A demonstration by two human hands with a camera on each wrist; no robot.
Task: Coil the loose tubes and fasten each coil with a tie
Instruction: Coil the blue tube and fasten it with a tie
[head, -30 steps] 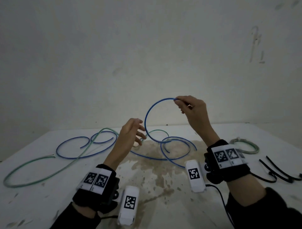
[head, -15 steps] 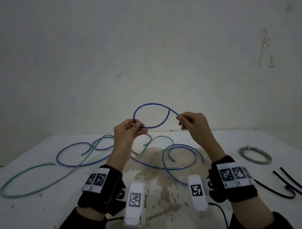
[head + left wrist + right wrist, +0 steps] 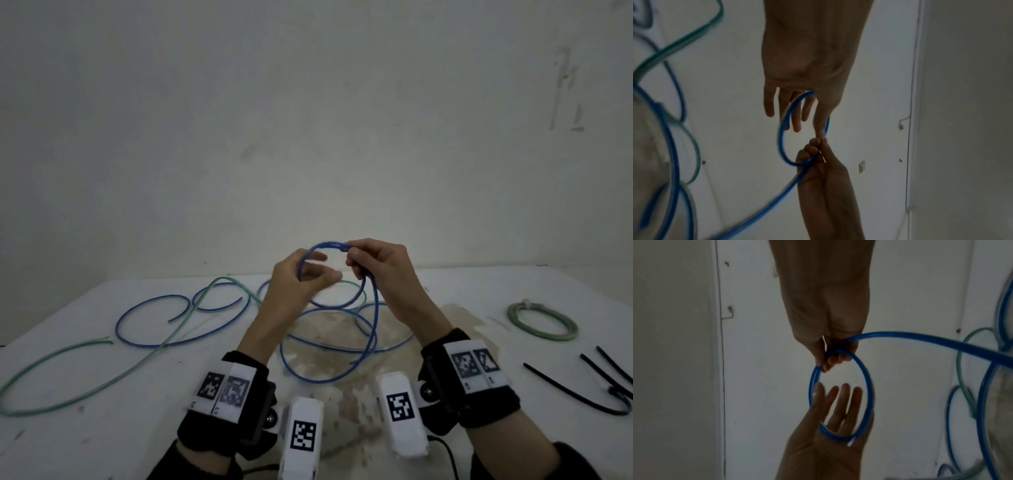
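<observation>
A blue tube (image 3: pixel 376 308) rises from the table (image 3: pixel 102 428) into a small loop held between both hands. My right hand (image 3: pixel 352 255) pinches the loop where the tube crosses itself, seen close in the right wrist view as blue tube (image 3: pixel 865 373). My left hand (image 3: pixel 308 277) has straight fingers, and the loop's far side lies across its palm (image 3: pixel 830 434). In the left wrist view the loop (image 3: pixel 781 141) runs from my left fingers (image 3: pixel 795 120) to the right hand's fingers (image 3: pixel 809 152). The rest of the tube trails onto the table.
A second blue tube (image 3: pixel 150 329) and a long green tube (image 3: pixel 154 346) sprawl over the table's left half. A tied green coil (image 3: pixel 541 322) lies at the right, with black ties (image 3: pixel 582 387) nearer me. A brown stain (image 3: pixel 342 394) marks the middle.
My right hand has carried the tube down and left, closing a smaller loop. The left hand's pinch has opened and the loop now lies across its palm. Both hands sit closer together.
</observation>
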